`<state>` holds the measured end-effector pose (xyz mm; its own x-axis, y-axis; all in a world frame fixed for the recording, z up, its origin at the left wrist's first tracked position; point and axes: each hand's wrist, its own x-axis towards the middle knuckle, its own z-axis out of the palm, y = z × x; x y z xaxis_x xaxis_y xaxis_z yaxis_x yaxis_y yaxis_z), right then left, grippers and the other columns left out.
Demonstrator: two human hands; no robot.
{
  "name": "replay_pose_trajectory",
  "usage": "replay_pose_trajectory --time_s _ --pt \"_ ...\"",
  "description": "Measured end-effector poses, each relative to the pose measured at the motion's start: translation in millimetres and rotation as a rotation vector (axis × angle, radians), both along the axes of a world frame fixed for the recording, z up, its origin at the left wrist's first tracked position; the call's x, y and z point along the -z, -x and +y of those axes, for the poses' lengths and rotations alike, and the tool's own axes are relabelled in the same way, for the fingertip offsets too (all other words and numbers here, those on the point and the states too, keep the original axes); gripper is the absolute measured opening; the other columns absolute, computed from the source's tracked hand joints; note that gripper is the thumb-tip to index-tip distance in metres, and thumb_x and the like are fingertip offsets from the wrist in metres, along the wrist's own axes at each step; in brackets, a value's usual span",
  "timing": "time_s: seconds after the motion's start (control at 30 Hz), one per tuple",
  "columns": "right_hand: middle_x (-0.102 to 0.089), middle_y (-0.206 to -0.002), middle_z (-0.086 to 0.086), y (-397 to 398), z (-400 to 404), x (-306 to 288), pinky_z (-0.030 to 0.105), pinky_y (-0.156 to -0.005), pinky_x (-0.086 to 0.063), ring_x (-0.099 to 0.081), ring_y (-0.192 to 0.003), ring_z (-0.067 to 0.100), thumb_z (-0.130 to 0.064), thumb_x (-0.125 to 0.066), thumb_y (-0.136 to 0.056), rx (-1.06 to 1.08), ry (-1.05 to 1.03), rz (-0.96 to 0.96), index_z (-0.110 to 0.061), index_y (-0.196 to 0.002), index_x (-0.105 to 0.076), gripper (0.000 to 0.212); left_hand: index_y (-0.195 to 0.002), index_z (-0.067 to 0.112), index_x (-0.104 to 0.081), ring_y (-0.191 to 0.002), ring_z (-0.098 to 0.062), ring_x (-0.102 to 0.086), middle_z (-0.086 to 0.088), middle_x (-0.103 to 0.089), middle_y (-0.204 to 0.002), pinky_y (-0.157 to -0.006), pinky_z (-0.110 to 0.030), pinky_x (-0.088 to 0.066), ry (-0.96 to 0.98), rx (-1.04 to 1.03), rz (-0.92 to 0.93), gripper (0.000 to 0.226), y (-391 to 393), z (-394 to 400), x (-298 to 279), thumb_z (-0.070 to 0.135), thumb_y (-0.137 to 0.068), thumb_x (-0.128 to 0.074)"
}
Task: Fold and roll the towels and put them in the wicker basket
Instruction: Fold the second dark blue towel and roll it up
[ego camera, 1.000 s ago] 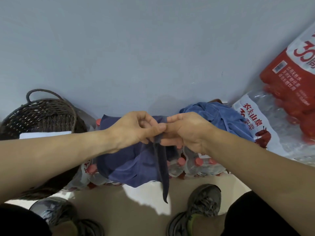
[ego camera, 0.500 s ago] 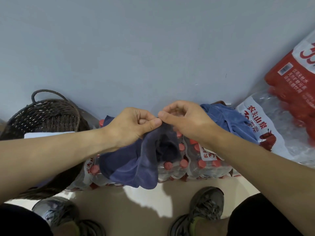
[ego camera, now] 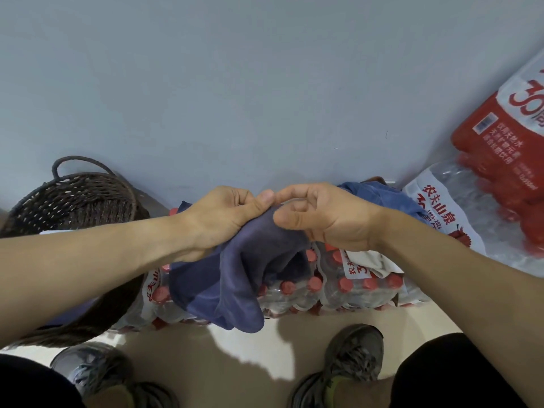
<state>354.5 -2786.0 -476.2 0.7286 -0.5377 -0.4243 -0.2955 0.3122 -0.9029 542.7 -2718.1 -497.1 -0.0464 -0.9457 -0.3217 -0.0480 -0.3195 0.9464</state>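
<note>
A dark purple-blue towel (ego camera: 232,278) hangs in loose folds in front of me, over packs of bottled water. My left hand (ego camera: 223,216) pinches its top edge between thumb and fingers. My right hand (ego camera: 321,216) is right beside it, fingers curled, thumb against the towel's upper edge. A second, brighter blue towel (ego camera: 379,195) lies crumpled behind my right hand on the packs. The dark wicker basket (ego camera: 73,198) with a loop handle stands at the left by the wall; something white lies in it.
Shrink-wrapped packs of red-capped water bottles (ego camera: 347,287) sit on the floor under the towels. More packs, one red (ego camera: 497,160), are stacked at the right. A grey wall is close ahead. My two shoes (ego camera: 344,360) stand on the pale floor.
My hands have risen slightly and the right one has turned palm toward me. The towel, first hanging as a narrow strip, has spread into wider folds below my hands.
</note>
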Motion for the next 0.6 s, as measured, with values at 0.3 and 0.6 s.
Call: replay_pose_trajectory --time_s 0.3,0.6 --pt "-0.061 -0.084 0.014 -3.2 -2.2 2.9 0.035 -0.069 -0.046 -0.056 -0.076 0.025 -0.019 -0.048 -0.103 0.156 0.053 0.205 -0.007 -0.090 -0.063 0.023 -0.107 0.000 -0.069 -0.105 -0.036 -0.067 -0.021 -0.071 -0.110 -0.097 -0.042 -0.051 -0.244 0.514 -0.041 0.046 -28.1 11.6 -11.2 0.033 -0.077 -0.079" --pt "-0.064 -0.085 0.010 22.7 -18.3 11.4 0.031 -0.061 -0.052 -0.060 -0.074 0.022 -0.018 -0.049 -0.102 0.154 0.031 0.645 -0.004 -0.102 -0.065 0.022 -0.087 0.009 -0.077 -0.090 -0.030 -0.070 -0.016 -0.074 -0.093 -0.088 -0.040 -0.054 -0.414 0.840 -0.337 0.023 -91.7 24.9 -18.3 0.029 -0.077 -0.081"
